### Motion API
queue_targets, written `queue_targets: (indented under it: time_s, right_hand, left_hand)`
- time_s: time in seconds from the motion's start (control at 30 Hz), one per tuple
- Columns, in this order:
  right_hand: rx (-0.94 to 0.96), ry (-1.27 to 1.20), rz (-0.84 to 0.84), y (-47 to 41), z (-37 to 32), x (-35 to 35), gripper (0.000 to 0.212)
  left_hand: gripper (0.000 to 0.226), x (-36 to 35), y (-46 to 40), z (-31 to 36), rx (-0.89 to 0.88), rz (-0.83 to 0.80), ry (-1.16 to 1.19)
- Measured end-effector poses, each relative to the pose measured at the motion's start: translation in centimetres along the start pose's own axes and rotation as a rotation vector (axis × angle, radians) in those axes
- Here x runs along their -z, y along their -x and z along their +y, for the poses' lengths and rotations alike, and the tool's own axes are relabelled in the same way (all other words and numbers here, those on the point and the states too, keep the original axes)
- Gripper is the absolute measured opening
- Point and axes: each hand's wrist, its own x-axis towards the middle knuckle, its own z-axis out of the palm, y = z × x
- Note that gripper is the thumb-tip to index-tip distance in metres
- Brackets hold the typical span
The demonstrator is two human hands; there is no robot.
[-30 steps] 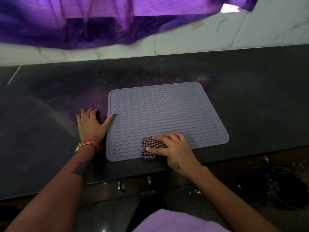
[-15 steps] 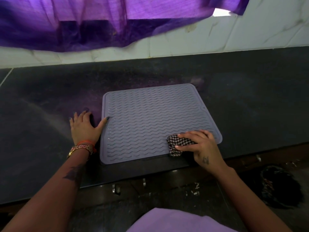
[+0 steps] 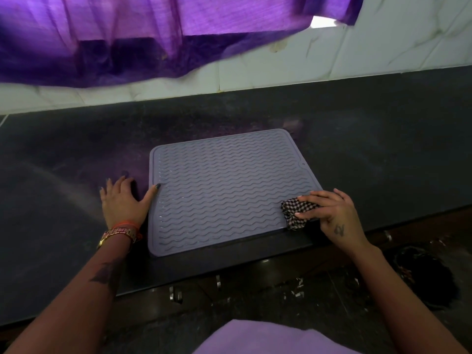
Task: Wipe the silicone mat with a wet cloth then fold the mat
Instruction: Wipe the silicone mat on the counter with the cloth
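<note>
At the mat's (image 3: 224, 190) near right corner, the right hand (image 3: 329, 210) grips the cloth (image 3: 293, 213); the left hand (image 3: 122, 200) lies flat on the counter (image 3: 63, 200), thumb on the mat's edge.

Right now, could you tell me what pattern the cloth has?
Black-and-white check, on the cloth in the head view.

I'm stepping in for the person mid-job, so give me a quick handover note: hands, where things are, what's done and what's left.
Left hand: flat on the dark counter, thumb resting on the mat's left edge.
Right hand: holds the checkered cloth at the mat's near right corner.
Silicone mat: flat and unfolded near the counter's front edge.
Done: wiping under way; how much is covered can't be told.
Left: finish wiping, put the cloth aside, fold the mat.
</note>
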Motion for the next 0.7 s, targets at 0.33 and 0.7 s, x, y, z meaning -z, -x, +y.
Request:
queue_targets:
  time_s: [0.33,0.7]
  right_hand:
    - [-0.407,-0.213,0.438,-3.2,1.1,3.9,0.046]
    - [-0.568,0.239,0.065,-3.5,-2.3,-1.4,0.039]
  left_hand:
    - [0.088,-0.2,-0.2,-0.2,-0.010,-0.004,-0.013]
    - [0.091,-0.3,-0.2,-0.2,-0.006,-0.009,-0.033]
